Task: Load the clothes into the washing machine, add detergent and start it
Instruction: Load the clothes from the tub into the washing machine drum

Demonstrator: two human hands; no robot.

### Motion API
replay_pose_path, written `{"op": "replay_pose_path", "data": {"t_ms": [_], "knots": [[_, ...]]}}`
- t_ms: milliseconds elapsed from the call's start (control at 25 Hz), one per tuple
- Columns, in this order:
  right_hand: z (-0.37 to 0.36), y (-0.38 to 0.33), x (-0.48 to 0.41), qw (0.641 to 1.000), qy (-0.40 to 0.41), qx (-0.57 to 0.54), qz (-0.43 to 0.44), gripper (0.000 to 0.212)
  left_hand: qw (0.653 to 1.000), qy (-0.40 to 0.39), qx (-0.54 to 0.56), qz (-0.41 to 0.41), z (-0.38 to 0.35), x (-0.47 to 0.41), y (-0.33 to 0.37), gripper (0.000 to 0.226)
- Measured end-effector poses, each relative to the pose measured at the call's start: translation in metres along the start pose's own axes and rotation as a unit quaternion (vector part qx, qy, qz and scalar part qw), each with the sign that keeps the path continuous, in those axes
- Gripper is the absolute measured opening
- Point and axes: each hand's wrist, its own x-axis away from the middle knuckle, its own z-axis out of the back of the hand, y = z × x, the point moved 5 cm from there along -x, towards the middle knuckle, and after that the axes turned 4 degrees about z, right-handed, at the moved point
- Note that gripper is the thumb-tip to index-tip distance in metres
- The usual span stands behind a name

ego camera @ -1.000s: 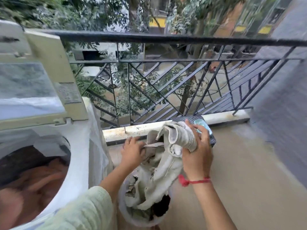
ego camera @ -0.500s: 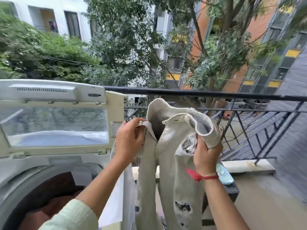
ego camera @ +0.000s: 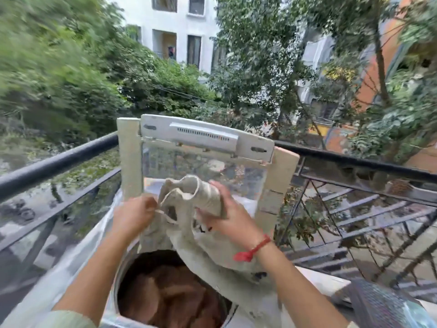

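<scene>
My left grip (ego camera: 133, 215) is curled tight on one edge of the off-white garment (ego camera: 210, 261), pinching the fabric beside a thin cord. My right grip (ego camera: 228, 223) is wrapped round the bunched, rolled top of the same garment, and a red thread (ego camera: 251, 250) is tied at that wrist. I hold the garment up between both grips, directly above the open mouth of the washing machine (ego camera: 115, 294). Its lower part trails down across the right side of the opening and over the machine's right edge. Inside the drum lies a heap of reddish-brown clothes (ego camera: 170, 301). The lid (ego camera: 128, 159) stands raised beyond my hands, its clear panel facing me. A black railing (ego camera: 59, 159) runs behind the machine, and a clear plastic cover (ego camera: 54, 287) drapes the machine's left side.
</scene>
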Motion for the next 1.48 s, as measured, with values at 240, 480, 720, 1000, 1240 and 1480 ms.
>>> {"op": "replay_pose_path", "data": {"t_ms": [240,480,720,1000,1240,1480], "knots": [[-0.084,0.081,0.031,0.955,-0.225,0.021,-0.193,0.094,0.988,-0.139,-0.056,0.032,-0.044,-0.032,-0.112,0.028],[-0.031,0.155,0.108,0.932,-0.169,0.066,-0.314,0.143,0.925,-0.316,-0.081,-0.196,-0.144,-0.005,-0.009,0.092],[-0.054,0.163,0.163,0.939,-0.112,-0.009,-0.324,0.139,0.839,-0.415,-0.096,-0.340,-0.252,0.095,0.069,0.149],[-0.063,0.152,0.172,0.916,0.067,0.133,-0.373,0.072,0.906,-0.306,-0.019,-0.293,-0.265,0.112,0.087,0.093],[-0.051,0.136,0.167,0.898,0.091,0.225,-0.366,0.031,0.918,-0.222,0.045,-0.326,-0.221,0.095,0.087,0.065],[-0.017,0.039,0.091,0.928,0.212,0.253,-0.172,0.033,0.912,0.052,0.123,-0.389,-0.075,0.060,0.053,0.061]]}}
